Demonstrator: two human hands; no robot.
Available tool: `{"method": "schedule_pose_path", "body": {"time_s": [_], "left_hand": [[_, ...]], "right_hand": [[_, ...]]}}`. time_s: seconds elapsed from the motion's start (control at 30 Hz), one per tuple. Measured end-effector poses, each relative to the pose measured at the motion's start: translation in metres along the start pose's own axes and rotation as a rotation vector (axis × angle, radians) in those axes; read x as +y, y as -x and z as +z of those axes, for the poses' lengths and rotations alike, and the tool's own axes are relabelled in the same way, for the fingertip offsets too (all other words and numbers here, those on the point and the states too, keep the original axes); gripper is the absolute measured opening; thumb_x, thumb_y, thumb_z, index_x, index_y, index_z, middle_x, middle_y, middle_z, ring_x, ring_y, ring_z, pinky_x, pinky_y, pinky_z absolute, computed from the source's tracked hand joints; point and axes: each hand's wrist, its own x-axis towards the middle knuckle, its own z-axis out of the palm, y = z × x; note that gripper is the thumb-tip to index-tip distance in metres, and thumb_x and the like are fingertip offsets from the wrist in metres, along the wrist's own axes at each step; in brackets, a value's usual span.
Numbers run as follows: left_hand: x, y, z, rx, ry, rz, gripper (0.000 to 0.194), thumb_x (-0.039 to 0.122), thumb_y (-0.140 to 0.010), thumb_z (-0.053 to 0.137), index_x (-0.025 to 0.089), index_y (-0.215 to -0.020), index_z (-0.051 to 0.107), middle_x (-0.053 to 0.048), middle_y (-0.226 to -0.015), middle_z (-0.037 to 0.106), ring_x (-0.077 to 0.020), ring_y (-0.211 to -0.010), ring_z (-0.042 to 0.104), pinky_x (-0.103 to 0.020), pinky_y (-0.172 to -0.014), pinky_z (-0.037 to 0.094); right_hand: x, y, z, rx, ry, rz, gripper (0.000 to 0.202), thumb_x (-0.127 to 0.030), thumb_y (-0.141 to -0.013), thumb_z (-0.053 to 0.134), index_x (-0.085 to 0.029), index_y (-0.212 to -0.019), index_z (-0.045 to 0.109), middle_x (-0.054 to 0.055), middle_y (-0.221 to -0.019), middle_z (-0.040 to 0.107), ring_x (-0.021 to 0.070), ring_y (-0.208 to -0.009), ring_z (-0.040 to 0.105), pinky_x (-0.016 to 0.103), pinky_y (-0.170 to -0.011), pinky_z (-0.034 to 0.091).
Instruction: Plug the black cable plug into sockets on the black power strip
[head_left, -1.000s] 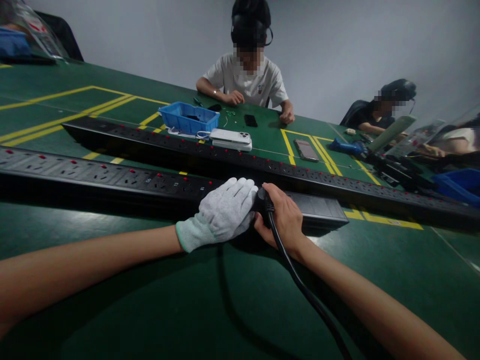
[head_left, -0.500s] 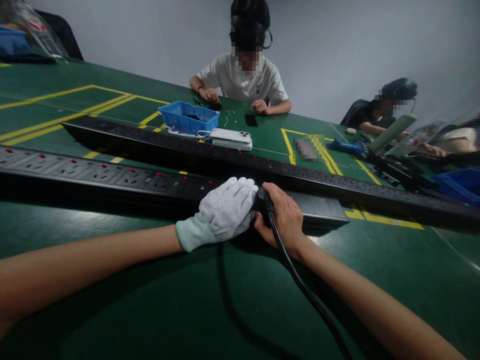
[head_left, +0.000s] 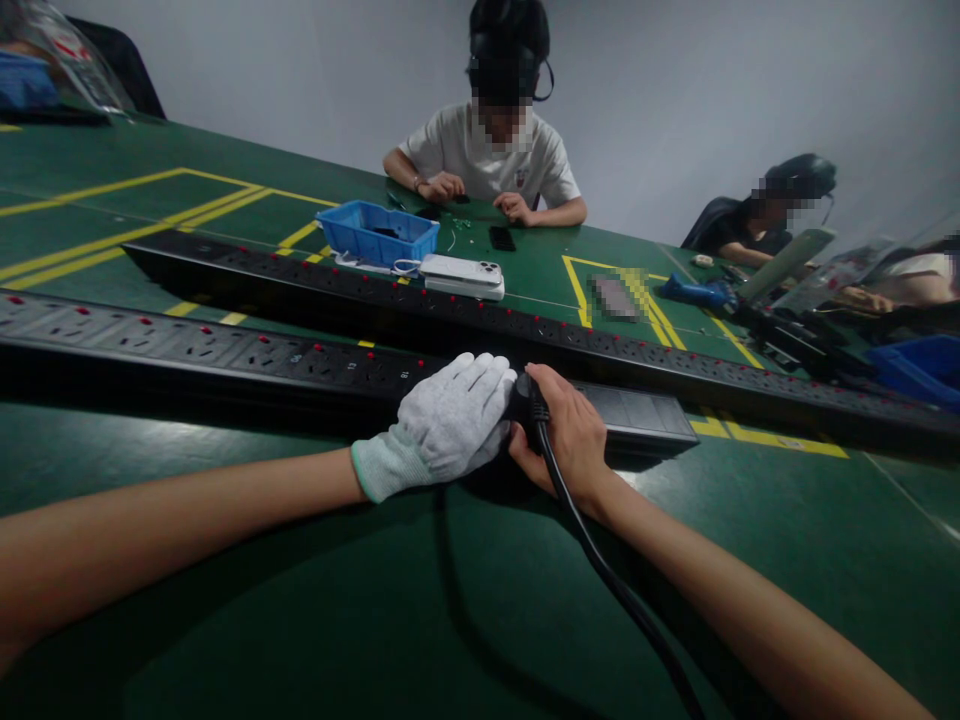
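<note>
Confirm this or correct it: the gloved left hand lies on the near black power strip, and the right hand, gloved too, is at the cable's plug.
Not right: the head view shows the right hand bare at the plug. The rest is right.

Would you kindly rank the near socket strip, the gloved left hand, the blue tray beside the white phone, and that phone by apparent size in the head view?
1. Near socket strip
2. Gloved left hand
3. Blue tray
4. White phone
Nearness may enlarge the first two.
</note>
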Motion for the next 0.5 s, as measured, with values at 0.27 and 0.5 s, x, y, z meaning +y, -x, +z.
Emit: {"method": "schedule_pose_path", "body": {"time_s": [0.27,0.5], "left_hand": [[0.0001,-0.0015,-0.0003,0.007,0.013,-0.007,0.047,0.027,-0.084,0.049,0.003,-0.125,0.048,-0.022,-0.126,0.054,-0.0328,-0.123,0.046,-0.051,-0.099,0.044],[-0.0001,-0.0012,0.0001,0.021,0.011,-0.004,0.047,0.027,-0.084,0.05,0.003,-0.125,0.048,-0.022,-0.125,0.054,-0.0324,-0.123,0.046,-0.05,-0.099,0.045]], "right_hand": [[-0.0009,-0.0006,-0.0005,0.004,-0.003,0.004,0.059,-0.029,-0.079,0.05,-0.014,-0.133,0.033,0.014,-0.123,0.055,0.0243,-0.111,0.055,0.039,-0.091,0.048],[-0.0004,-0.0001,-0.0001,0.01,0.002,0.001,0.058,-0.029,-0.079,0.05,-0.014,-0.133,0.033,0.014,-0.123,0.055,0.0241,-0.111,0.055,0.039,-0.091,0.048]]}}
